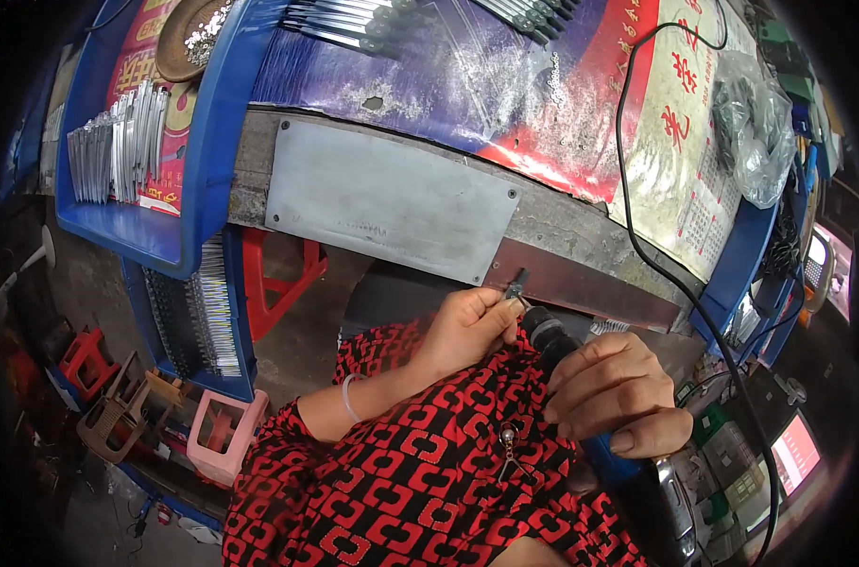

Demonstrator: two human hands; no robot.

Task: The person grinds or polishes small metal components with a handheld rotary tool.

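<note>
My left hand [463,331] pinches a small dark piece [515,285] between thumb and fingers, at the table's front edge. Its exact kind is too small to make out. My right hand [618,392] is wrapped round an electric screwdriver [547,333] with a black nose and a blue lower body. The driver's tip points up and left and meets the small piece, or comes very close to it. A pale metal plate [382,203] is screwed to the table edge, left of and beyond my hands. A reddish-brown strip [581,288] lies along the edge beside it.
At the left, a blue tray [195,180] holds silver strips [122,142] and a round bowl [176,42] of small metal bits. More metal strips [354,24] lie at the back. A black cable [628,170] crosses the right side, near a clear plastic bag [755,132].
</note>
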